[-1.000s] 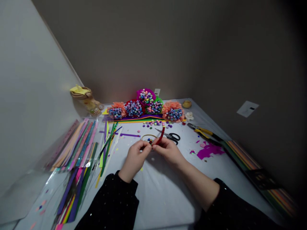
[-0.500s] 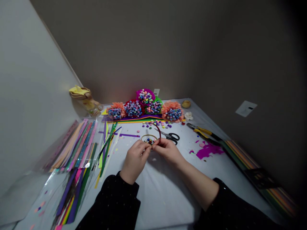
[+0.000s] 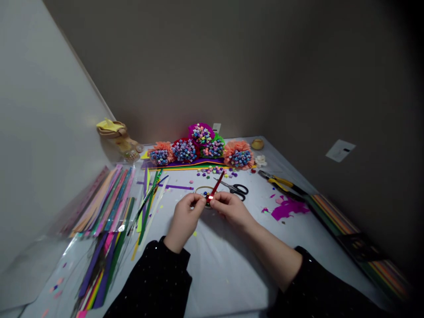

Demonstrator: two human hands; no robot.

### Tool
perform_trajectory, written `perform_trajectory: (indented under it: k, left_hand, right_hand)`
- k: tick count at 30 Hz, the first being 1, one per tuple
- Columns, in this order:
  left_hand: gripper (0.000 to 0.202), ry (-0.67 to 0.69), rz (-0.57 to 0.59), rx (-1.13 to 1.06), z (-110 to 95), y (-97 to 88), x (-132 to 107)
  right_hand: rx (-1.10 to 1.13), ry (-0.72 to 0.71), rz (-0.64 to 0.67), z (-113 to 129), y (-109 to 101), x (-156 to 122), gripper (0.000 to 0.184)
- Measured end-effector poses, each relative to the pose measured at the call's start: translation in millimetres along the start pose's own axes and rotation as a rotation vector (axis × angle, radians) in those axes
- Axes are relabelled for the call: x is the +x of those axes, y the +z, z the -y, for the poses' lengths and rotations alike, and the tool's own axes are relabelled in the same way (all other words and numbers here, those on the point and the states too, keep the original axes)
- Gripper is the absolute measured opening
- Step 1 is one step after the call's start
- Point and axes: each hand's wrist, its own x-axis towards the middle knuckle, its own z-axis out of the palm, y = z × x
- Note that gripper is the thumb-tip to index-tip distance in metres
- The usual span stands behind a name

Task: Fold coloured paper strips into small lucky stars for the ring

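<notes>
Between my left hand (image 3: 187, 216) and my right hand (image 3: 232, 210) is a shiny red paper strip (image 3: 217, 182). Both hands pinch its lower end, thumbs against fingers, and the free end points up and to the right. Just behind my fingertips sits a gold-rimmed round dish (image 3: 200, 188) with small colourful pieces in it, partly hidden by my hands. Black-handled scissors (image 3: 236, 190) lie right behind my right hand. Small folded paper stars (image 3: 217, 171) are scattered farther back.
Paper-star bouquets (image 3: 183, 150) stand along the back wall. Loose paper strips (image 3: 145, 207) and bagged strips (image 3: 109, 198) lie at left. On the right are yellow-handled pliers (image 3: 281, 181), torn magenta paper (image 3: 288, 207) and a pack of coloured strips (image 3: 357, 247).
The red strip has gone from a curved loop to a straight length slanting up and right. My left fingers have shifted slightly, and a small yellow piece now shows near my left hand.
</notes>
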Motion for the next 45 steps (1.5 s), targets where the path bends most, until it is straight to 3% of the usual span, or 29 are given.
perform_trajectory:
  k: [8, 14, 23, 28, 34, 39, 45]
  left_hand:
    - [0.02, -0.077, 0.065, -0.093, -6, 1.7, -1]
    - [0.017, -0.019, 0.045, 0.047, -3, 1.0, -1]
    - [0.018, 0.077, 0.083, 0.145, -6, 0.8, -3]
    - [0.016, 0.108, 0.057, 0.191, -5, 2.1, -3]
    - [0.014, 0.15, -0.026, 0.24, -3, 2.4, -2]
    - [0.014, 0.236, 0.004, 0.279, -6, 1.5, -3]
    - [0.015, 0.249, 0.023, 0.303, -3, 2.1, -3]
  right_hand:
    - [-0.151, -0.05, -0.031, 0, 0, 1, 0.021]
    - [-0.216, -0.084, -0.045, 3, 2, 0, 0.019]
    - [0.03, 0.069, -0.077, 3, 1, 0, 0.025]
    - [0.024, 0.049, -0.09, 5, 2, -1, 0.026]
    - [-0.024, 0.044, 0.031, 4, 7, -4, 0.03]
    - [-0.064, 0.024, 0.016, -1, 9, -3, 0.033]
    - [-0.149, -0.047, -0.017, -7, 8, 0, 0.028]
